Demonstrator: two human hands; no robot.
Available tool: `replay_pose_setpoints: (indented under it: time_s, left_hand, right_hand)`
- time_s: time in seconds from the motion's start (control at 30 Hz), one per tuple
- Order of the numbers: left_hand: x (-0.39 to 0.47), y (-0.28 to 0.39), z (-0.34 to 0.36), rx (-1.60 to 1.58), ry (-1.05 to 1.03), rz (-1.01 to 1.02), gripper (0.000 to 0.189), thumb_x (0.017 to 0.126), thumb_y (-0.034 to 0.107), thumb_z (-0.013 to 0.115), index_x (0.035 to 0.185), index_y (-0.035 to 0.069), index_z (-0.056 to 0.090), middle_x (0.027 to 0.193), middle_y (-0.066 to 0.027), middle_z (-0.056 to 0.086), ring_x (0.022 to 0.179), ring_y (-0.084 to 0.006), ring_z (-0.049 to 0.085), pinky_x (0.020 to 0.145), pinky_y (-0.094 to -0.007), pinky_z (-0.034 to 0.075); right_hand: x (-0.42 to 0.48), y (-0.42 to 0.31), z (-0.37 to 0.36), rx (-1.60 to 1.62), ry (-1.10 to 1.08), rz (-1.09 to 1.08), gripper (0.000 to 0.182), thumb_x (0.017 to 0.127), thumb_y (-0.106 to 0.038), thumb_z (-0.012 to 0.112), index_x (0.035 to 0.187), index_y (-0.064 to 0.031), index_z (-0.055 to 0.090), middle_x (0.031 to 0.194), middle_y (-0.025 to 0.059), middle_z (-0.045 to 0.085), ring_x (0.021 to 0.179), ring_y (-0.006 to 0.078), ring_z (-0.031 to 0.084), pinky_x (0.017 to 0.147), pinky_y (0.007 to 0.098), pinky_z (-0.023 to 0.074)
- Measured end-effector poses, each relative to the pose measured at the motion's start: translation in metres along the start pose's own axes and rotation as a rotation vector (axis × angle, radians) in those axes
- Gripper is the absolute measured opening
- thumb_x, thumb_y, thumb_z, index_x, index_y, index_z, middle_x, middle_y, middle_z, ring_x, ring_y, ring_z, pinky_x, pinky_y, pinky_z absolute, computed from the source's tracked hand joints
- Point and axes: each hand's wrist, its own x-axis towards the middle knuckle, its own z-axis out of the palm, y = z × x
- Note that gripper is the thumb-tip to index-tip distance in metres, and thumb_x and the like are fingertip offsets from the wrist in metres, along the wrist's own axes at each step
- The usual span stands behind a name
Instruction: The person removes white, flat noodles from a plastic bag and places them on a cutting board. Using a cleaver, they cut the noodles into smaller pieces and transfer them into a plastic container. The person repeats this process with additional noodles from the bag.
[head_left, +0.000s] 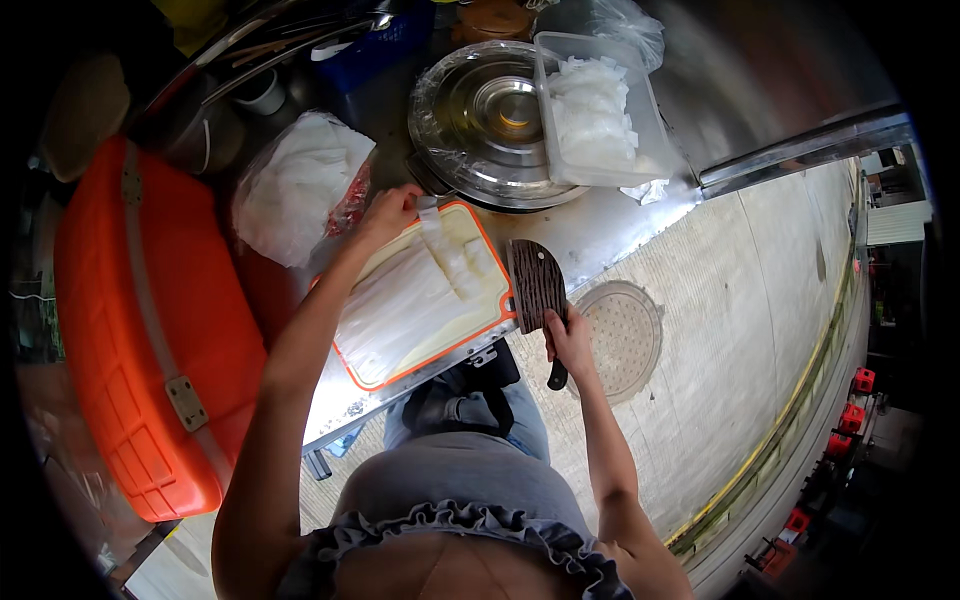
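My right hand (570, 341) grips the black handle of a cleaver (536, 285), its dark, streaky blade held just off the right edge of a cutting board (362, 373). The board is cream with an orange rim. Thin whitish sheets (397, 311), like soft dough or noodle sheets, lie flat across it. My left hand (391, 214) is at the board's far edge, fingertips pinching the end of a narrow whitish strip (444, 251). That strip runs back over the board, next to shorter cut pieces (476, 256) on the right.
Behind the board are a plastic bag of white sheets (307, 176), a steel lid wrapped in film (465, 112) and a clear tub (600, 176) of white pieces. An orange cooler box (165, 315) stands at left. The metal counter's edge (600, 274) drops to pavement with a manhole cover (619, 337).
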Motion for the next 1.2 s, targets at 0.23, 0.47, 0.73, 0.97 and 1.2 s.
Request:
replay_pose_setpoints:
  time_s: [0.23,0.47,0.73,0.97,1.2]
  left_hand:
    - [-0.001,0.008,0.028,0.369,-0.244,0.07,0.04,0.081,0.028,0.068,0.112,0.005,0.062,0.114,-0.0138,0.061,0.106,-0.0335,0.06,0.094,-0.0412,0.045]
    - [-0.032,0.079,0.037,0.699,-0.526,0.048,0.068,0.07,0.034,0.079,0.124,0.006,0.049,0.125,-0.0189,0.05,0.119,-0.0381,0.05,0.101,-0.0483,0.039]
    - [-0.032,0.088,0.045,0.25,-0.47,-0.021,0.048,0.072,0.01,0.074,0.112,0.005,0.047,0.122,-0.0175,0.044,0.114,-0.0374,0.053,0.095,-0.0421,0.043]
    - [-0.019,0.118,0.029,0.181,-0.29,0.049,0.04,0.073,0.004,0.071,0.106,0.005,0.049,0.115,-0.016,0.044,0.108,-0.0366,0.054,0.091,-0.0416,0.045]
    - [0.042,0.268,-0.045,0.162,-0.027,0.422,0.039,0.076,0.004,0.069,0.11,0.003,0.05,0.113,-0.0166,0.046,0.107,-0.0362,0.055,0.09,-0.039,0.046]
  right_hand:
    - [0.035,0.015,0.03,0.246,-0.268,0.077,0.02,0.099,-0.02,0.05,0.089,-0.0031,0.045,0.058,0.0012,0.047,0.038,0.0095,0.043,0.036,0.0264,0.0394]
    - [0.046,0.01,0.066,0.355,-0.461,0.108,0.018,0.099,-0.019,0.051,0.094,-0.0041,0.044,0.06,0.0021,0.048,0.04,0.0096,0.044,0.037,0.0269,0.0396]
    - [0.064,-0.005,0.037,0.604,-0.555,0.38,0.016,0.097,-0.019,0.054,0.1,-0.0064,0.046,0.064,0.0035,0.05,0.041,0.0095,0.041,0.036,0.0266,0.0383]
    - [0.058,-0.06,0.012,0.655,-0.547,0.41,0.015,0.097,-0.019,0.055,0.099,-0.0076,0.046,0.064,0.004,0.05,0.038,0.0075,0.037,0.033,0.0248,0.0325]
    - [0.053,-0.198,-0.081,0.45,-0.248,0.053,0.016,0.097,-0.019,0.053,0.093,-0.0056,0.046,0.063,0.0028,0.049,0.039,0.009,0.041,0.035,0.0273,0.0371]
